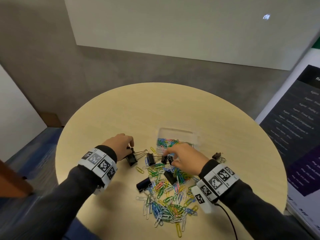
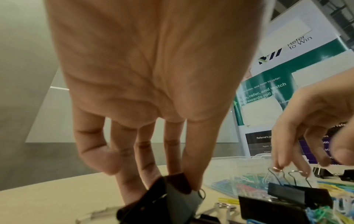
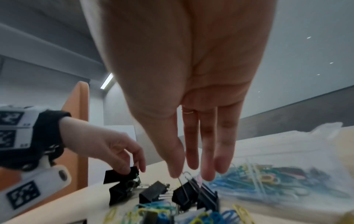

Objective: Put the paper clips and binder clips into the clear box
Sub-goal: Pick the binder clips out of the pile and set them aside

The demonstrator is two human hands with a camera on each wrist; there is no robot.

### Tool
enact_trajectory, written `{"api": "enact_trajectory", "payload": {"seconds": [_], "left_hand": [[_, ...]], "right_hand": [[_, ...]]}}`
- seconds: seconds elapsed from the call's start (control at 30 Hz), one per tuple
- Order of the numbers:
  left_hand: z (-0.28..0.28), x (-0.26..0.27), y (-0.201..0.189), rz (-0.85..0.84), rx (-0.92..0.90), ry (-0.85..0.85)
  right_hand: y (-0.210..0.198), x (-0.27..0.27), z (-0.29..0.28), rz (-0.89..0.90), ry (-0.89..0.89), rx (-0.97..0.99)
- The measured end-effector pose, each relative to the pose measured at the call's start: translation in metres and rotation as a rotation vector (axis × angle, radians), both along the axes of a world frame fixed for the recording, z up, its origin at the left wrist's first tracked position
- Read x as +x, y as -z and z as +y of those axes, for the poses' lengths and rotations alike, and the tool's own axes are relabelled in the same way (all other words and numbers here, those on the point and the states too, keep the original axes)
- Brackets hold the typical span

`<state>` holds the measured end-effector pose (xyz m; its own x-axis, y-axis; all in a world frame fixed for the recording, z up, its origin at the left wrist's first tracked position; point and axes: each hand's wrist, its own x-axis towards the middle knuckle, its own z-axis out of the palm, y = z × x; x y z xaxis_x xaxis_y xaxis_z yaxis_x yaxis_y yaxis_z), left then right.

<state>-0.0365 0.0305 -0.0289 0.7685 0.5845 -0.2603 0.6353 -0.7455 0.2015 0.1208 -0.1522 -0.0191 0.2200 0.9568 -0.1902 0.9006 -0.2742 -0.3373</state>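
Note:
The clear box [image 1: 179,134] stands mid-table and holds coloured paper clips. My left hand [image 1: 130,150] pinches a large black binder clip [image 1: 132,159] left of the box; the left wrist view shows thumb and fingers curled round this clip [image 2: 172,197]. My right hand [image 1: 167,155] pinches the wire handles of two small black binder clips [image 1: 166,159] just in front of the box. In the right wrist view, those small clips [image 3: 184,195] hang below my fingertips [image 3: 208,176]. A big pile of paper clips [image 1: 166,198] lies nearer me.
More black binder clips lie loose: one between my hands [image 1: 150,159], two on the pile [image 1: 170,177] [image 1: 143,184]. A brownish clip [image 1: 218,156] sits right of my right hand. The round table [image 1: 173,104] has bare wood beyond the box. A printed banner [image 1: 301,135] stands at right.

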Motion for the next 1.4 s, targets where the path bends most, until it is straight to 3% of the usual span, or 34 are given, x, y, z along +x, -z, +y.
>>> {"api": "enact_trajectory", "payload": {"seconds": [0.2,0.53,0.7,0.8,0.93,1.17,1.4], "left_hand": [[0.002,0.001,0.001,-0.001,-0.049,-0.001],[-0.003,0.005,0.008,0.042,-0.025,0.018],[-0.011,0.006,0.010,0.112,0.135,0.032],[-0.022,0.012,0.011,0.036,0.260,0.068],[-0.038,0.023,0.013,-0.043,0.231,0.175],[-0.045,0.029,0.011,0.074,0.169,0.245],[-0.047,0.030,0.008,0.043,0.188,0.248]], "right_hand": [[0.009,-0.001,0.010,-0.084,-0.033,-0.041],[0.003,0.010,0.005,0.035,0.036,0.124],[0.005,0.018,-0.001,0.140,0.098,0.171],[0.006,0.023,-0.005,0.205,0.139,0.200],[0.009,0.029,-0.006,0.228,0.187,0.222],[0.015,0.023,-0.009,0.134,0.120,0.009],[0.017,0.021,0.000,0.073,0.055,-0.004]]}}
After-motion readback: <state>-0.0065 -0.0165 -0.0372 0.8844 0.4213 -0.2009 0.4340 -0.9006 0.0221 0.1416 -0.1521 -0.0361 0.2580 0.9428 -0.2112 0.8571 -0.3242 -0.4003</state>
